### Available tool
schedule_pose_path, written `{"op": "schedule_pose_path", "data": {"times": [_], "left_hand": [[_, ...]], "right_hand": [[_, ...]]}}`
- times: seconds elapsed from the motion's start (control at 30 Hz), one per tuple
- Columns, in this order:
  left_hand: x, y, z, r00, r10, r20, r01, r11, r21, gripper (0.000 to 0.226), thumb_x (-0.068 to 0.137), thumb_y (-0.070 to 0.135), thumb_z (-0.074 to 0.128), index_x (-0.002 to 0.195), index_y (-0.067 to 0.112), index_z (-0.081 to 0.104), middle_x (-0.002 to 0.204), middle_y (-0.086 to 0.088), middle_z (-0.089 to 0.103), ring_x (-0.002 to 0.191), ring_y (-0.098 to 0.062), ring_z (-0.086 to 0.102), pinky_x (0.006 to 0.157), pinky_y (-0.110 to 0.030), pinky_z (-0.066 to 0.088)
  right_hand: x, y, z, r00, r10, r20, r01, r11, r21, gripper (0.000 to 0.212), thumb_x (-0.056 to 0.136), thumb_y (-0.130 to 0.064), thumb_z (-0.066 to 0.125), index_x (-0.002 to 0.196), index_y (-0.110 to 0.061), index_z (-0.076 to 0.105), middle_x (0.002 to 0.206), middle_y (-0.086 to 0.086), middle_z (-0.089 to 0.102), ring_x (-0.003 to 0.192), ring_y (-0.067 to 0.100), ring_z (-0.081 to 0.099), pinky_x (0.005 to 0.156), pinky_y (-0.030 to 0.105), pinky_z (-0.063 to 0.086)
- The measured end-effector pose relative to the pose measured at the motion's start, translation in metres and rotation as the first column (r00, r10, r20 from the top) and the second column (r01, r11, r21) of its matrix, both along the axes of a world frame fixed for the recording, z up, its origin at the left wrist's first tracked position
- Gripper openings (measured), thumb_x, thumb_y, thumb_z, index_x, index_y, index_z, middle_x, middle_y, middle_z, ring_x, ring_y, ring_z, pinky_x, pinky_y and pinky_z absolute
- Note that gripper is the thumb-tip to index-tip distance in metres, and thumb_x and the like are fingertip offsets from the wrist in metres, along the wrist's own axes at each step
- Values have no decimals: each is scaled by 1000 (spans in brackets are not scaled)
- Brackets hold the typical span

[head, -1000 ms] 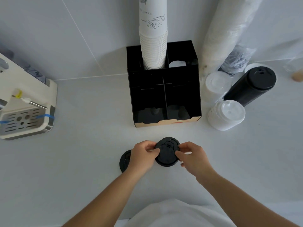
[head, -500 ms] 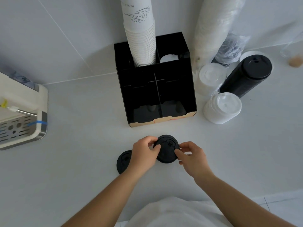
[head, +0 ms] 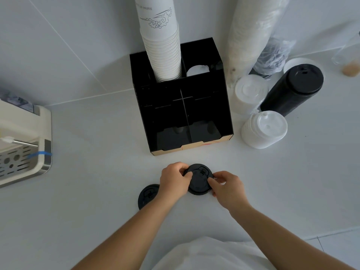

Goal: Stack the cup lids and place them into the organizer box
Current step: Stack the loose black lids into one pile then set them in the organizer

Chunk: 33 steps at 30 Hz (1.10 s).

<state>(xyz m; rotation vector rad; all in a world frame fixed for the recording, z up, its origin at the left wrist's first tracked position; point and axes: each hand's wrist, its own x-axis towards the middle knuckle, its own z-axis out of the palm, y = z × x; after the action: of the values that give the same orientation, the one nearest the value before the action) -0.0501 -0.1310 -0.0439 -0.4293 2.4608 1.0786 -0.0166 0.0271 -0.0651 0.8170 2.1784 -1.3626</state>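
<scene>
A black cup lid stack (head: 199,180) rests on the white counter in front of the organizer box. My left hand (head: 174,181) grips its left rim and my right hand (head: 227,185) grips its right rim. Another black lid (head: 147,195) lies flat on the counter to the left, partly hidden under my left wrist. The black organizer box (head: 226,106) stands behind, its two front compartments open toward me with a divider between them. A tall stack of white paper cups (head: 162,45) fills its back left compartment.
Two stacks of white lids (head: 265,131) and a sleeve of black lids (head: 292,90) stand right of the box. Bagged cup sleeves (head: 251,32) lean on the wall. A coffee machine drip tray (head: 21,158) sits at the left edge.
The head view has shifted slightly, so the scene sits a little lower and further left. Both hands stay on the black lid stack, fingers shifted a little on its rim.
</scene>
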Motion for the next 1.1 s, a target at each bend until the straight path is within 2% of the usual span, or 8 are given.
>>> {"op": "schedule_pose_path", "data": {"times": [0.2, 0.27, 0.37, 0.5, 0.63, 0.8, 0.93, 1.1], "left_hand": [[0, 0, 1, 971, 197, 134, -213, 970, 121, 37, 81, 15, 73, 117, 10, 69, 112, -4, 72, 100, -16, 66, 86, -22, 49], [2, -1, 2, 960, 234, 153, -258, 953, 162, 39, 80, 14, 74, 118, 10, 69, 113, -3, 71, 99, -15, 65, 84, -22, 47], [9, -4, 9, 947, 281, 154, -312, 920, 237, 35, 80, 15, 74, 116, 12, 70, 106, -1, 70, 96, -14, 64, 85, -25, 49], [26, -16, 17, 915, 360, 182, -403, 844, 354, 28, 78, 15, 75, 106, 20, 72, 98, 1, 73, 90, -15, 69, 88, -35, 57], [44, -36, 30, 900, 416, 129, -431, 806, 406, 22, 78, 14, 76, 95, 25, 70, 88, 1, 75, 75, -14, 70, 74, -29, 58], [79, -59, 36, 848, 499, 179, -512, 682, 523, 22, 77, 4, 75, 98, 10, 71, 83, -13, 76, 75, -26, 71, 77, -45, 60], [101, -68, 34, 808, 556, 193, -551, 599, 580, 25, 78, -3, 74, 99, 10, 69, 91, -17, 73, 79, -22, 72, 61, -22, 58], [122, -81, 30, 820, 541, 189, -541, 621, 567, 35, 79, 1, 74, 110, 14, 65, 85, -13, 69, 70, -20, 67, 64, -22, 57]], "right_hand": [[-3, 2, 4, 998, -45, 36, 48, 996, -82, 6, 90, -19, 66, 90, -23, 69, 89, -1, 71, 75, 23, 66, 62, 29, 50], [-3, 4, 9, 997, -55, 45, 60, 992, -113, 8, 90, -18, 67, 96, -21, 71, 95, -2, 72, 81, 23, 67, 67, 30, 51], [-6, 6, 18, 998, -61, 34, 66, 985, -161, 11, 89, -16, 68, 99, -20, 72, 99, 0, 74, 90, 27, 70, 80, 37, 60], [-9, 0, 34, 998, -58, -20, 50, 959, -279, 15, 89, -7, 67, 94, -20, 70, 101, 9, 75, 92, 31, 73, 79, 38, 62], [-6, -14, 45, 995, 20, -98, -48, 956, -288, 17, 90, -7, 68, 100, -20, 69, 107, 6, 72, 93, 29, 72, 80, 37, 62], [7, -33, 52, 992, 78, -102, -107, 944, -313, 25, 89, -9, 70, 113, -14, 68, 111, 7, 71, 96, 30, 72, 84, 41, 62], [14, -46, 57, 984, 148, -98, -172, 931, -321, 17, 89, -10, 70, 104, -18, 71, 109, 5, 72, 94, 28, 71, 75, 35, 62], [20, -59, 60, 962, 261, -80, -273, 916, -293, 14, 87, -7, 71, 97, -16, 74, 103, 6, 74, 79, 21, 69, 67, 31, 60]]}}
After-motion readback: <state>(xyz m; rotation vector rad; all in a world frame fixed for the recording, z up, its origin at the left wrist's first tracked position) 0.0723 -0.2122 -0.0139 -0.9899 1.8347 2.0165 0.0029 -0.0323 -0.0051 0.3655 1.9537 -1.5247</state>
